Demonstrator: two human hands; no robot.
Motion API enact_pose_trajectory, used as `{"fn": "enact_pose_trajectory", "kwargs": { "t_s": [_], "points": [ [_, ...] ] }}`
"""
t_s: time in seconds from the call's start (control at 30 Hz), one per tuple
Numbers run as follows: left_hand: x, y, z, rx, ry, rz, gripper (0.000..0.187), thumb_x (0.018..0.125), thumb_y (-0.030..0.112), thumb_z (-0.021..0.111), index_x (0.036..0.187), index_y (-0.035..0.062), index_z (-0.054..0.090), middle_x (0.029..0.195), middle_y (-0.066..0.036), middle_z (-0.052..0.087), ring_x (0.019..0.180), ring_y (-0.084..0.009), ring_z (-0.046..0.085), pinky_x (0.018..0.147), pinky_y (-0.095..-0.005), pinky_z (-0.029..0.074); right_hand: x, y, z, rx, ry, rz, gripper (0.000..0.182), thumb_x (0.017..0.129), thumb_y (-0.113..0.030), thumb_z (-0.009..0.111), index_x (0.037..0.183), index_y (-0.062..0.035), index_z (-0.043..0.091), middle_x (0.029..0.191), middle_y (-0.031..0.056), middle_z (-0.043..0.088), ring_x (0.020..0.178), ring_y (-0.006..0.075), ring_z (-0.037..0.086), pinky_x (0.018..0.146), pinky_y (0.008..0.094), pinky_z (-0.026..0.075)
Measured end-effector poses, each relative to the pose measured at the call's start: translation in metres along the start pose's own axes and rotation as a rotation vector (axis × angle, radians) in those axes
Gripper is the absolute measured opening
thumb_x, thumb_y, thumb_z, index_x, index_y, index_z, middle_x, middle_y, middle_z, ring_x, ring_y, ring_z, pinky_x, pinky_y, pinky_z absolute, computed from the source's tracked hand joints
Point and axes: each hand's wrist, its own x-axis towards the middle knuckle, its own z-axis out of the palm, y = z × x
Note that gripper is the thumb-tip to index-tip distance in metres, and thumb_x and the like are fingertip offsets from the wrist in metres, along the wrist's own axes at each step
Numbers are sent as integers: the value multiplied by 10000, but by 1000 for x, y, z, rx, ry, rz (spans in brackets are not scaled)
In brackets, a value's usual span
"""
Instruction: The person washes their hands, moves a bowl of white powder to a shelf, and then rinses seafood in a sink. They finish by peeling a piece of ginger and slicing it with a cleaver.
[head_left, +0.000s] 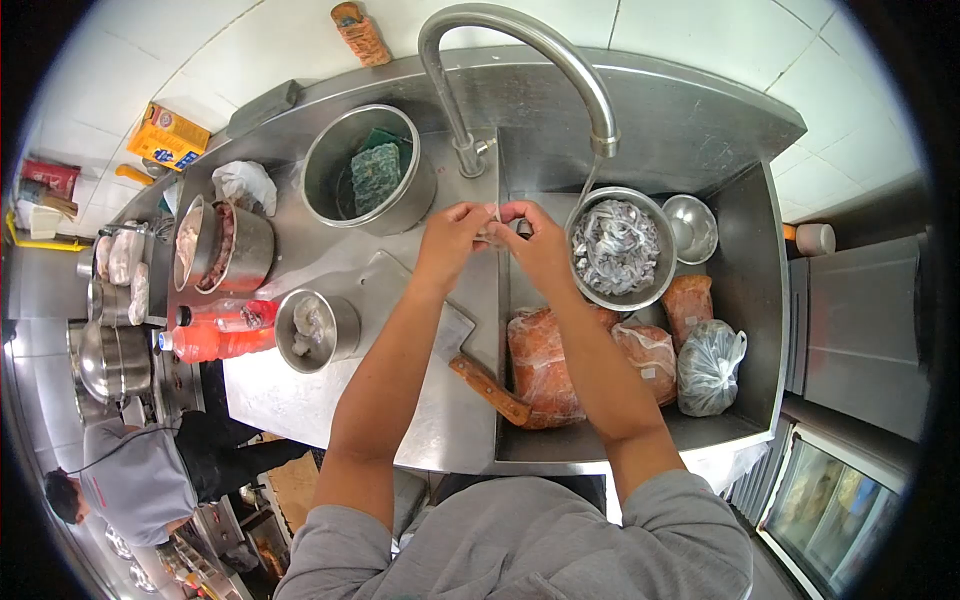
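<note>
My left hand (450, 240) and my right hand (538, 250) meet in front of the tap, fingertips pinched on a small pale shrimp (493, 226), mostly hidden by the fingers. Just right of my right hand, a steel bowl (664, 285) in the sink holds a heap of grey raw shrimp (617, 245). A thin stream from the curved tap (590, 80) runs into it. On the counter to the left, a small steel pot (345, 335) contains a few pale peeled pieces. Beneath my forearms lies a cleaver with a wooden handle (490, 390).
Orange frozen packs (540, 360) and a knotted plastic bag (710, 365) lie in the sink beside a small empty bowl (692, 228). A large pot (425, 200) holding a green scouring pad, meat pots (245, 250) and red bottles (225, 330) stand left. Another person (140, 465) works at lower left.
</note>
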Motion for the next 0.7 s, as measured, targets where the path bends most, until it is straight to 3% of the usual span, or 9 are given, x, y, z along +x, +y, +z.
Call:
{"fn": "enact_pose_trajectory", "kwargs": {
  "t_s": [0.17, 0.27, 0.37, 0.47, 0.57, 0.7],
  "points": [
    [4, -6, -5, 46, 33, 13, 191, 832, 226, 609, 948, 74, 602, 855, 17, 587, 772, -79, 546, 673, -236, 433, 11, 18, 3, 574, -1, 466, 96, 815, -149, 607, 848, -58, 603, 670, -32, 554, 572, 70, 491, 510, 212, 370],
    [3, -5, -5, -28, 121, 18, 169, 832, 214, 603, 942, 86, 593, 879, 11, 574, 799, -85, 540, 674, -243, 429, 18, 18, 6, 747, 21, 565, 87, 814, -176, 609, 851, -98, 601, 684, -56, 542, 544, 35, 467, 473, 186, 327],
    [7, -6, -4, -26, 156, -2, 216, 827, 201, 600, 987, 55, 597, 953, -29, 589, 865, -124, 554, 717, -260, 445, 26, 13, 7, 702, 48, 587, 74, 825, -187, 608, 816, -117, 584, 662, -66, 519, 534, 25, 445, 473, 176, 320],
    [24, -21, 3, 432, 321, 404, 270, 812, 170, 582, 1032, 12, 587, 983, -115, 618, 865, -204, 590, 731, -291, 463, 36, 13, 3, 616, 101, 556, 90, 813, -203, 620, 819, -120, 587, 669, -65, 528, 533, 24, 447, 475, 172, 321],
    [22, -10, 9, 629, 259, 473, 347, 830, 182, 567, 1131, 12, 559, 1081, -108, 607, 1020, -196, 562, 876, -298, 423, 47, 15, -2, 571, 106, 488, 102, 802, -217, 629, 820, -125, 590, 664, -65, 533, 533, 23, 451, 469, 173, 319],
    [31, -7, 15, 444, 252, 475, 334, 821, 141, 557, 1120, -9, 550, 1087, -168, 599, 1028, -246, 571, 857, -315, 443, 58, 4, -6, 538, 81, 494, 101, 796, -218, 634, 814, -129, 590, 652, -67, 530, 529, 20, 451, 455, 173, 310]
  ]
}}
